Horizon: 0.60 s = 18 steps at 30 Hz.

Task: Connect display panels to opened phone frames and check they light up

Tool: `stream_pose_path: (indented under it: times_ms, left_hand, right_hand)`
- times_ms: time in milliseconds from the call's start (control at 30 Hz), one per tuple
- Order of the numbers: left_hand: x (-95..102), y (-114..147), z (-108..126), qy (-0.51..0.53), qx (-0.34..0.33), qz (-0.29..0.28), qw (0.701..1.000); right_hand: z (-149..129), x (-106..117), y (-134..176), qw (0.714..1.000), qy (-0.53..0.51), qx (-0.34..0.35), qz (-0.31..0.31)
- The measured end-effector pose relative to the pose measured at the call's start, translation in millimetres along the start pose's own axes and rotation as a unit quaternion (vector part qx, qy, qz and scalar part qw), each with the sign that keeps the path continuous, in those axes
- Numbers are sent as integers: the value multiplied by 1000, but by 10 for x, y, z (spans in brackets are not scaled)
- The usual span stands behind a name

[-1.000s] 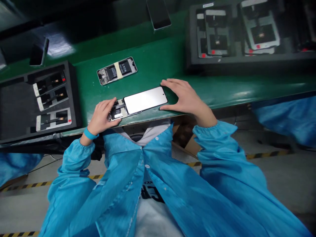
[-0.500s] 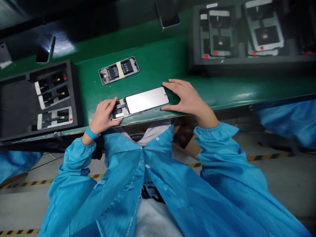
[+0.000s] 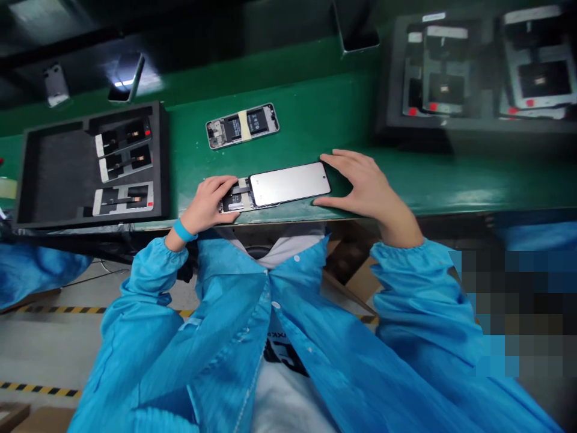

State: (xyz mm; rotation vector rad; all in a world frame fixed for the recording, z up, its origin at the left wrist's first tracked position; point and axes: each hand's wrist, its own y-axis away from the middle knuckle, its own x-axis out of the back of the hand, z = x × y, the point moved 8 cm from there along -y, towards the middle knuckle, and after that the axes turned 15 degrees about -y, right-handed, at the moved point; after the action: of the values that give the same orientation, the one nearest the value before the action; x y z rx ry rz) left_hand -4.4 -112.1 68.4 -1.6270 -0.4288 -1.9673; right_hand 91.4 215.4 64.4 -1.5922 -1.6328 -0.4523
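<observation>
On the green bench lies an opened phone body (image 3: pixel 233 203) with circuit parts showing at its left end. My left hand (image 3: pixel 208 202), wearing a blue wristband (image 3: pixel 184 230), grips that end between thumb and fingers. A phone screen (image 3: pixel 290 183), lit-looking and pale with a black border, lies over the rest of the body, offset to the right. Around the screen's right end my right hand (image 3: pixel 363 186) is held with thumb and fingers spread; whether the fingertips touch the corners I cannot tell. Farther back sits a second opened phone (image 3: pixel 243 125), a cream strip across its battery.
A black foam tray (image 3: pixel 58 171) with several screen parts stands at left. Another dark tray (image 3: pixel 421 129) with more screen parts is at back right. Phones (image 3: pixel 126 78) lean along the rear. The bench's front edge (image 3: pixel 288 220) runs close to my body.
The whole view has swung left, so the bench things appear farther right. My hands, the phone body and the screen keep nearly the same arrangement.
</observation>
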Motion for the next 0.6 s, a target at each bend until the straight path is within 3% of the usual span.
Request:
stream_pose_path:
  times_ms: [333, 500, 600]
  left_hand:
    - [93, -90, -91, 72, 2, -4, 997]
    - [44, -194, -184, -10, 82, 52, 995]
    - [-22, -233, -176, -34, 95, 57, 993]
  right_hand:
    - [-43, 6, -6, 999, -4, 28, 29]
    - [-159, -120, -62, 997, -18, 73, -7]
    - [-214, -154, -52, 995, 8, 103, -10]
